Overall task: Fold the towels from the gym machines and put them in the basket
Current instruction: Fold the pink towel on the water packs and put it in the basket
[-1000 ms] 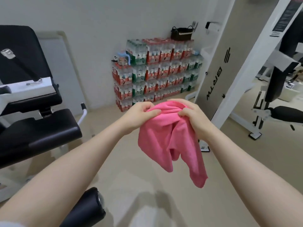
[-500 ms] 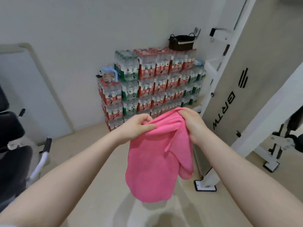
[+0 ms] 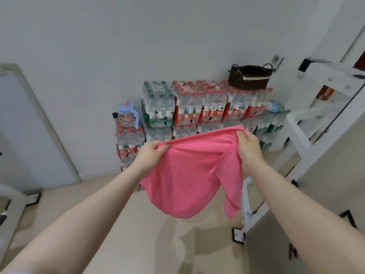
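Note:
A pink towel (image 3: 189,175) hangs in the air in front of me, spread between both hands. My left hand (image 3: 151,153) grips its upper left edge and my right hand (image 3: 247,146) pinches the upper right corner. The cloth sags below, with a loose flap dangling at the right. A dark woven basket (image 3: 249,77) with two handles sits on top of the stacked water bottles, beyond the towel and to the upper right.
Shrink-wrapped packs of water bottles (image 3: 197,107) are stacked against the white wall. A blue-handled jug (image 3: 127,113) stands on the lower left stack. A white gym machine frame (image 3: 308,131) rises at the right. A mirror (image 3: 29,135) leans at the left.
My hands have moved apart and stretched the towel's top edge wider. The view has swung right and closer to the bottle stacks; the black bench has left the view.

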Motion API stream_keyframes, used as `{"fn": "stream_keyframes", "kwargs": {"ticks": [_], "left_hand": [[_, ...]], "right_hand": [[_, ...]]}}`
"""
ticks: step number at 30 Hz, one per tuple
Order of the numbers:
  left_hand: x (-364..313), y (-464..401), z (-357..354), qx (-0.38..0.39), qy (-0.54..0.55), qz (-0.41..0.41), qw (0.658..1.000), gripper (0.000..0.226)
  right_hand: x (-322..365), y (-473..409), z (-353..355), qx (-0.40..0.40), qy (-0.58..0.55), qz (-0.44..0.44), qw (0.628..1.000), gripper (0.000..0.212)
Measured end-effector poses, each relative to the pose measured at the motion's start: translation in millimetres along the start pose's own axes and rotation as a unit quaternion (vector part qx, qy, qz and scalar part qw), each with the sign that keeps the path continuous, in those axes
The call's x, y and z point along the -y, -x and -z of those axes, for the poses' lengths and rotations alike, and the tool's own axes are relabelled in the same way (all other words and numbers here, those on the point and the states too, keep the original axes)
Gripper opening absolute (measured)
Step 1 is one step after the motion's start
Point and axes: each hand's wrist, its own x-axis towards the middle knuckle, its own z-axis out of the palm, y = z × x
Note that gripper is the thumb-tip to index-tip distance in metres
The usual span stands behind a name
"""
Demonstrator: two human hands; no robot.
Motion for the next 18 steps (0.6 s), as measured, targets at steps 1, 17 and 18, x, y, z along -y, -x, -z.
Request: {"fn": "stream_keyframes", "kwargs": {"ticks": [1, 17, 18], "left_hand": [[-7, -22, -6, -0.01, 0.027, 0.007, 1.0, 0.031], [-35, -359, -5, -0.151, -0.27, -0.087, 0.947, 0.019], [-34, -384, -1, -0.158, -0.277, -0.096, 0.943, 0.02]], "right_hand": [[2, -31, -1, 0.006, 0.006, -0.004, 1.0, 0.03], [-2, -389, -86, 0.022, 0.102, 0.011, 0.994, 0.026], [0, -412, -96, 0.02, 0.108, 0.028, 0.994, 0.026]]}}
